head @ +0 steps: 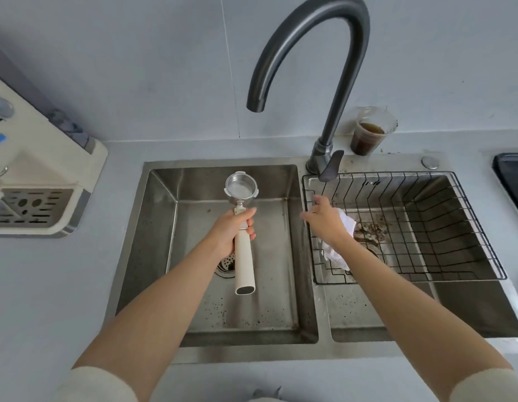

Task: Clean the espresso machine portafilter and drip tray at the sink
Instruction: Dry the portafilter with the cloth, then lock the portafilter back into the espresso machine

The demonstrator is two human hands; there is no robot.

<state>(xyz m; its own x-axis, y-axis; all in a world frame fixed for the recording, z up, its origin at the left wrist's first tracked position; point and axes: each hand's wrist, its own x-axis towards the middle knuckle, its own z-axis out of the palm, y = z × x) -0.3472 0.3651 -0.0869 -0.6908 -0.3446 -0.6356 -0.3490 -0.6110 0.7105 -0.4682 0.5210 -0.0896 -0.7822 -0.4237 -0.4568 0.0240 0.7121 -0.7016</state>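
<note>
My left hand grips the cream handle of the portafilter and holds it over the left sink basin, its steel basket facing up below the faucet spout. My right hand hovers with relaxed fingers over the divider between the basins, a little below the faucet lever, and holds nothing. A crumpled white cloth lies under it in the wire basket. The espresso machine stands at the left with its drip tray in place.
The right basin holds the black wire basket, with coffee grounds around its drain. A plastic cup of dark liquid stands behind the sink beside the faucet base. A black object sits at the right edge. No water is running.
</note>
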